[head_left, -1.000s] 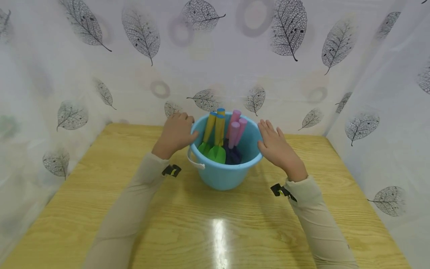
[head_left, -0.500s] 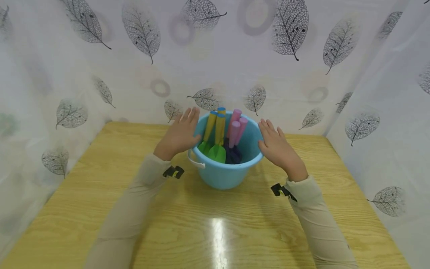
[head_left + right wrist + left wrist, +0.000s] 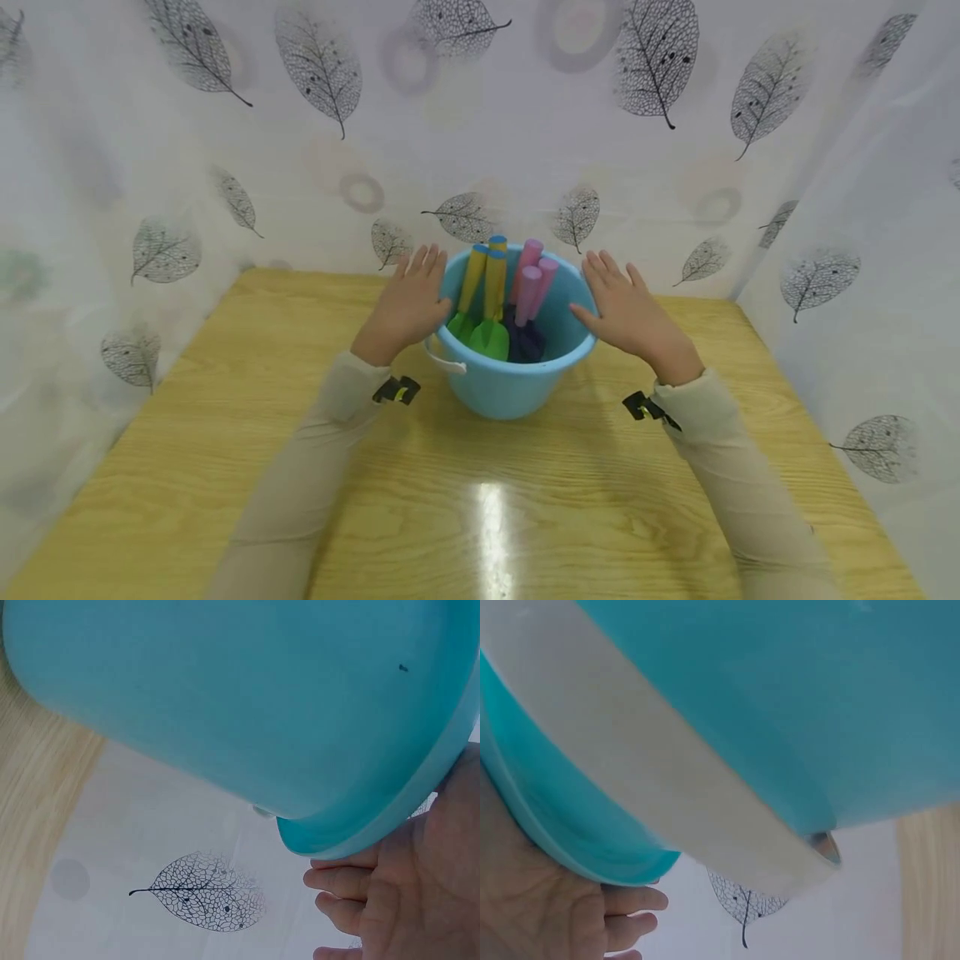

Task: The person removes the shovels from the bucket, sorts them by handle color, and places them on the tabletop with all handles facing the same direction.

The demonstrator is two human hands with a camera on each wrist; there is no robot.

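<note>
On opp. sides of bucket [image 3: 504, 392] | L hand [image 3: 405, 307] & R hand [image 3: 630, 315] pointing fwd | both straight-fingered, nil gripped

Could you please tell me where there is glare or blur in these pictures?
Head view: a bright streak of glare on the wooden table; left wrist view: the white bucket handle, large in frame, looks slightly soft; right wrist view: the leaf print shows readable veins.

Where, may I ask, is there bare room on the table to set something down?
The table is bare in front of the blue bucket, between the sleeves, and outside either sleeve. The bucket's sides are crowded by the left hand and right hand; inside, yellow handles and pink handles crowd its left and middle.
</note>
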